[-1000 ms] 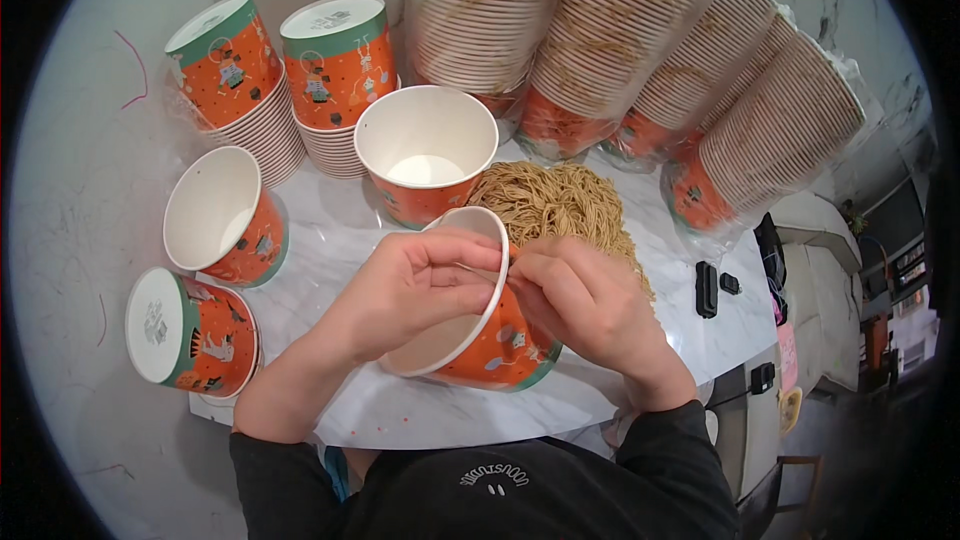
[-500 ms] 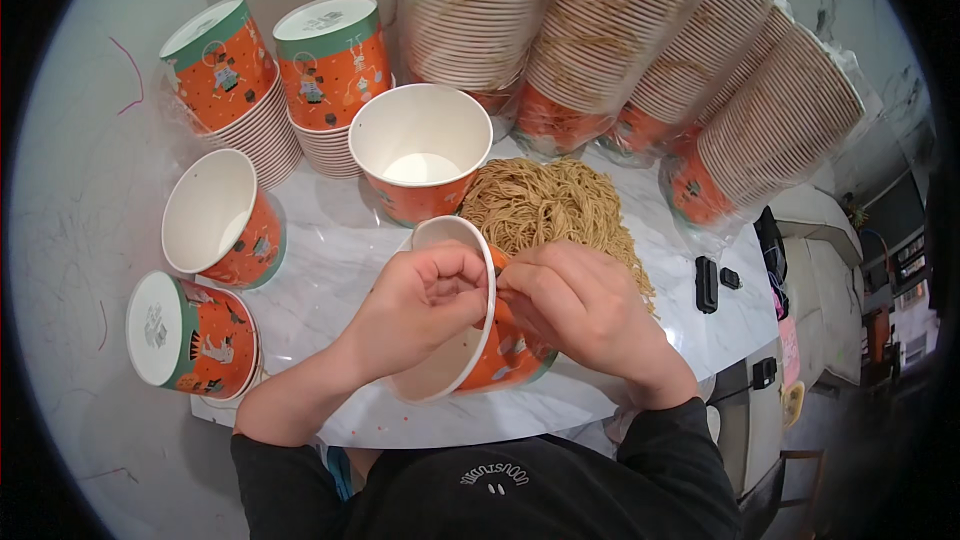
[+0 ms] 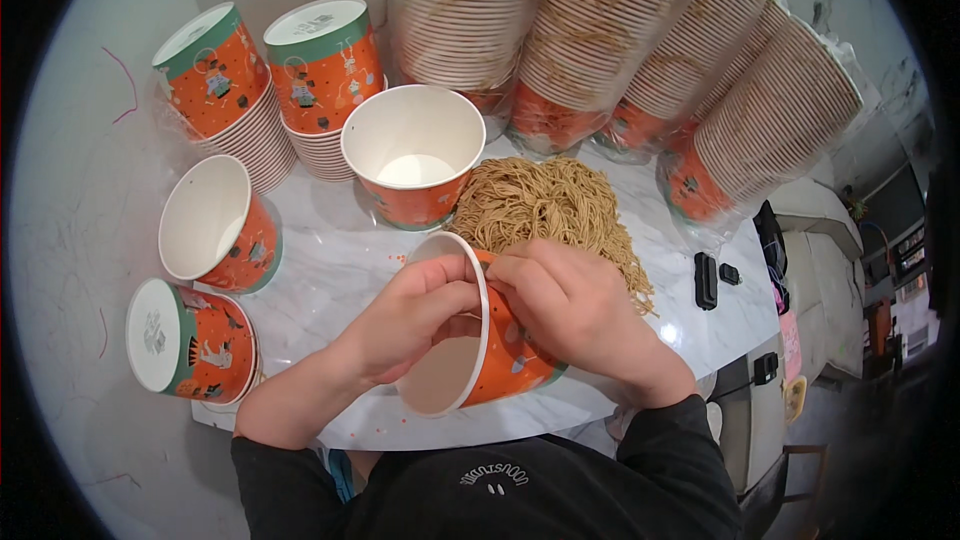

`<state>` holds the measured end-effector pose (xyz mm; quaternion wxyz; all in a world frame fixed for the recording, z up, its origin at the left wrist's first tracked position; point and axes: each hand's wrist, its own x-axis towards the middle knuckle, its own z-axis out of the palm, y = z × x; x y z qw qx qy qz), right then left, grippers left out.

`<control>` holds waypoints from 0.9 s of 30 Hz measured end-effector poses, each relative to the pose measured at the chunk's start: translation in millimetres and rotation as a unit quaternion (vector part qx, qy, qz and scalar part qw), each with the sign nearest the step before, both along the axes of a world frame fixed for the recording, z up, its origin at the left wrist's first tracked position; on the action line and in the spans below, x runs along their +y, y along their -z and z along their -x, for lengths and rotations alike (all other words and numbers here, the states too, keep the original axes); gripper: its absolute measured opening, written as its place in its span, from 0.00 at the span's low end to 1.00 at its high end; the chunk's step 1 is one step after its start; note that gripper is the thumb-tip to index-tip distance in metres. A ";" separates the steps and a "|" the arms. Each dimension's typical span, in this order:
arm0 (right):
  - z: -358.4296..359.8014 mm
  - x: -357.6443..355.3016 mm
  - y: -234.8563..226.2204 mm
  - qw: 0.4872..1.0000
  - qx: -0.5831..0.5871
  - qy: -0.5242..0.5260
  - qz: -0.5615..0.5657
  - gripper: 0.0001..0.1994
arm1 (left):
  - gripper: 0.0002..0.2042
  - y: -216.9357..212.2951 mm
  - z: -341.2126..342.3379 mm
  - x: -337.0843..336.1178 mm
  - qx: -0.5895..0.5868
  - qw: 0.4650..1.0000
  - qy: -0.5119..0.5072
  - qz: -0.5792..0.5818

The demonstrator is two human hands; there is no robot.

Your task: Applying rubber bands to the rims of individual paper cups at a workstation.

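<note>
An orange paper bucket (image 3: 513,360) with a green base band and white inside lies tilted between my hands, its mouth turned to the left. My left hand (image 3: 415,315) reaches into the mouth, its curled fingers closed at the inner wall by the upper rim. Against the outer wall opposite, my right hand (image 3: 565,300) has its fingers pinched together; what they hold, if anything, is hidden. Just beyond the hands lies a heap of tan cords (image 3: 545,202). An open paper bucket (image 3: 415,202) stands upright beside the heap, to its left.
On the left are another open bucket (image 3: 262,250), a bucket on its side (image 3: 222,348) and two upside-down stacks (image 3: 325,90). Tall bagged stacks of buckets (image 3: 600,35) line the back. A black device (image 3: 706,281) lies at the right; small orange bits dot the marble-patterned table (image 3: 330,290).
The held bucket has shifted slightly down and its outer wall shows more. My left fingers have moved from a loose curl to pressing at the rim; my right hand has shifted slightly left.
</note>
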<state>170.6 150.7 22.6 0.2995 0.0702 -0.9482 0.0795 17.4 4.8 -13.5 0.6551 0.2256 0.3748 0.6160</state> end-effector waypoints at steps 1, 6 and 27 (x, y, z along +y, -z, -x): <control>-1.3 2.4 -2.2 1.000 -0.015 -0.003 0.015 0.16 | 0.12 1.2 -0.5 0.0 0.000 1.000 0.000 0.000; -11.2 11.0 -11.3 0.998 -0.063 0.027 0.007 0.16 | 0.06 -7.1 -1.3 -8.4 0.513 0.848 -0.089 -0.095; -25.1 -17.3 -17.1 0.922 -0.102 -0.052 0.370 0.10 | 0.10 -26.6 -33.6 -27.0 0.708 0.641 -0.246 -0.167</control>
